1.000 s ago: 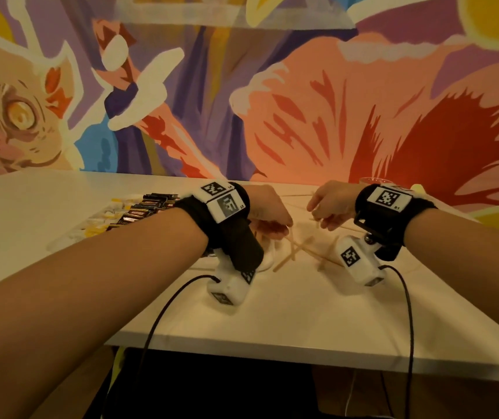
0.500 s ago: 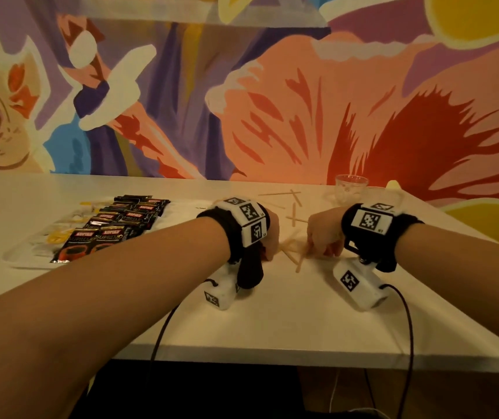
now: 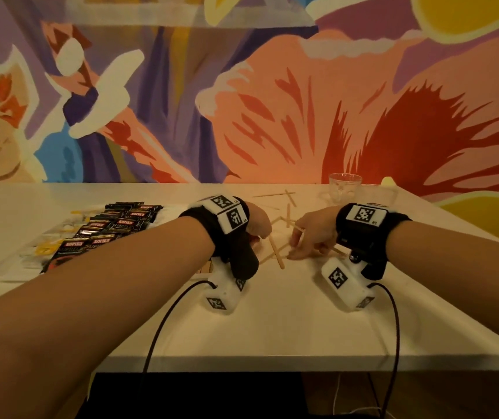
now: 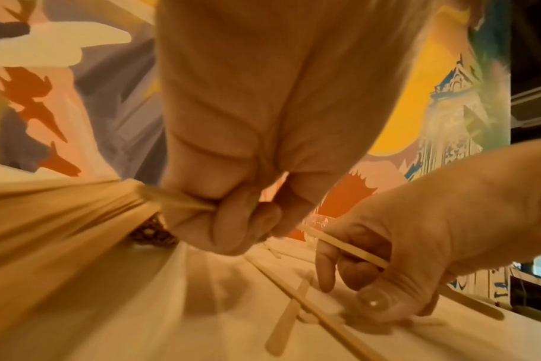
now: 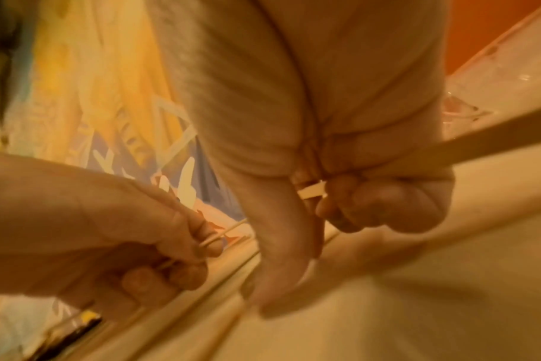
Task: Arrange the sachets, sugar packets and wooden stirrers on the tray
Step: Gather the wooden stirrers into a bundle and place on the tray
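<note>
Wooden stirrers (image 3: 276,252) lie scattered on the white table (image 3: 272,328) between my two hands. My left hand (image 3: 259,225) is curled round a bunch of stirrers (image 4: 78,219) that fan out from its fist. My right hand (image 3: 305,237) grips a stirrer (image 5: 479,144) in its curled fingers, its thumb (image 5: 281,268) reaching down to the loose stirrers on the table. The white tray (image 3: 9,267) at the left carries rows of black sachets (image 3: 115,225) and yellow sugar packets (image 3: 44,249).
A clear glass cup (image 3: 343,184) stands at the back right near the mural wall. More loose stirrers (image 3: 287,207) lie beyond the hands. Wrist camera cables (image 3: 163,325) trail over the table's front edge.
The head view has dropped and shifted, bringing the tray's sachets into view. Both hands have stayed over the stirrer pile, the right hand reaching lower onto the table.
</note>
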`<state>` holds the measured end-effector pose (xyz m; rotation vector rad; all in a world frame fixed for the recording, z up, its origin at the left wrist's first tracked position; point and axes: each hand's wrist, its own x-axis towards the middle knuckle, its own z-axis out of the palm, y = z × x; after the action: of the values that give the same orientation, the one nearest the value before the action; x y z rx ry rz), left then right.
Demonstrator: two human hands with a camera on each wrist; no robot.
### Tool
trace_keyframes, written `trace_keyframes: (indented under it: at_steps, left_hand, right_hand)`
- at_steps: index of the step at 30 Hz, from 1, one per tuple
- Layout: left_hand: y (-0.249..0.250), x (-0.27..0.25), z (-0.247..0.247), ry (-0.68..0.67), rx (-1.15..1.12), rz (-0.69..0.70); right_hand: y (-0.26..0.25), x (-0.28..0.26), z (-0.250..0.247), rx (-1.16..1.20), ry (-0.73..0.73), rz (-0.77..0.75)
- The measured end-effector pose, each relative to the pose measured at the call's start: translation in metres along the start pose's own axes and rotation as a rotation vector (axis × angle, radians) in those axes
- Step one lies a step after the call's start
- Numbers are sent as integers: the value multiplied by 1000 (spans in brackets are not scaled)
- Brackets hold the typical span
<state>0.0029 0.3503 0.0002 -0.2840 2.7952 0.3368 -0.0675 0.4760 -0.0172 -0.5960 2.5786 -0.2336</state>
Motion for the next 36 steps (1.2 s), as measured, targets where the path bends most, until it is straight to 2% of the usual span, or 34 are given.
trace_keyframes:
  at_steps: [2,5,8,12,15,17,20,22,28,31,36]
  left_hand:
    - [8,-2,3,-14,106,-10]
    - [16,2,7,18,305,40]
    - [19,6,5,-9,321,23]
    - [27,8,5,-25,279,-17]
    - [32,9,7,11,370,4]
    - [36,12,9,41,316,30]
    - [37,15,10,93,268,57]
    - [37,19,11,85,245,73]
    - [31,23,-3,-1,242,99]
    - [14,34,-24,40,99,54]
    - [-13,65,-42,43,-647,-59]
  right_hand:
    - [2,0,3,118,-30,-18]
    - [8,-2,2,-51,23,1]
    - [15,-6,-3,-272,81,60]
    - [28,-5,-15,-326,166,159]
    - [36,-5,-26,-372,271,193]
    - [42,0,-33,-276,320,185]
    - [47,11,-37,221,393,147]
    - [50,20,-41,370,443,151]
    - [41,35,-44,103,404,128]
    - [32,44,-42,38,329,120]
    - [12,64,-42,-192,202,128]
